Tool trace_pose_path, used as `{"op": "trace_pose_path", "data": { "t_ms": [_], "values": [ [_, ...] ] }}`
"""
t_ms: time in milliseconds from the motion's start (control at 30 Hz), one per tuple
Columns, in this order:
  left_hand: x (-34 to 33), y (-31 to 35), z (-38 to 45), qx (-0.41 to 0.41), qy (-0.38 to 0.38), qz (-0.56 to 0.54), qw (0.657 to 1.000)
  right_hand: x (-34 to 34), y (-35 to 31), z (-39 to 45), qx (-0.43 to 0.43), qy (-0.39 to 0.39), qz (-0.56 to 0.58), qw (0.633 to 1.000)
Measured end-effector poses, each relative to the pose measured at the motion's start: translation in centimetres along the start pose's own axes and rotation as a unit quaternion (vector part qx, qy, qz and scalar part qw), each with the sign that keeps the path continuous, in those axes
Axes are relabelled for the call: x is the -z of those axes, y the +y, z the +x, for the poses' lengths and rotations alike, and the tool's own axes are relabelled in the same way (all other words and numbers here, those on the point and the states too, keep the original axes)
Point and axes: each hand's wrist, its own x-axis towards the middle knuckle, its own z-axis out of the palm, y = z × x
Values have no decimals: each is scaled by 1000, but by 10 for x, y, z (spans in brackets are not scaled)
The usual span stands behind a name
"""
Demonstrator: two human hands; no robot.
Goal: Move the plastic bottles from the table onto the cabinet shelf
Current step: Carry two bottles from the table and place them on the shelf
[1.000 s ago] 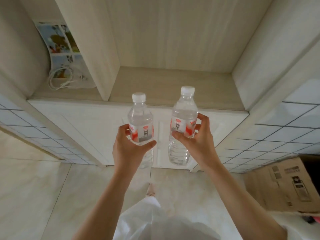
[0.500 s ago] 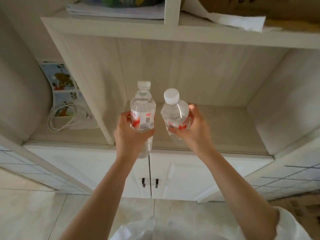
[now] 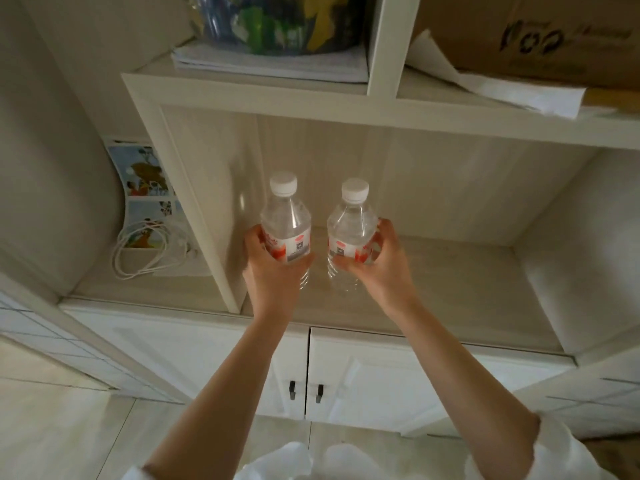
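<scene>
Wide open cabinet shelf, pale wood, bare but for what is held over its front left part. Above, another shelf with a cardboard box and stacked papers. Left hand clamped around left bottle at the label, upright, white-capped. Right hand clamped likewise on right bottle, just beside, apart. Both clear; contents hard to tell.

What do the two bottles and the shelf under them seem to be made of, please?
The left bottle and right bottle look like clear, glossy thin plastic, ribbed, with white caps and printed labels. The shelf looks like pale matte wood-grain board, probably laminate.
</scene>
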Motion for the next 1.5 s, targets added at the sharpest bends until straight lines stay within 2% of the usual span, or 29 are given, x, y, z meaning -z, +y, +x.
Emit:
{"op": "trace_pose_path", "data": {
  "t_ms": [300, 500, 667, 833, 1033, 1267, 1500],
  "values": [
    [-12, -9, -5, -17, 0, -10, 1000, -6, 17, 2, 7, 14, -2, 1000],
    [2, -29, -6, -42, -61, 33, 997, -9, 40, -8, -6, -11, -25, 1000],
    [-6, -32, -7, -33, -9, 28, 999, -20, 47, -5, 18, -19, -29, 999],
    [-26, -22, 11, 18, 24, 34, 999, -28, 50, 32, -2, -44, -33, 998],
    [-46, -20, 32, 1, 56, 40, 998, -33, 57, 67, 3, -74, -37, 997],
    [-64, -19, 56, -46, 38, 63, 996, -41, 58, 90, 6, -85, -33, 996],
    [-58, -29, 52, -38, 51, 97, 993, -52, 55, 85, 13, -100, -39, 994]
  ]
}}
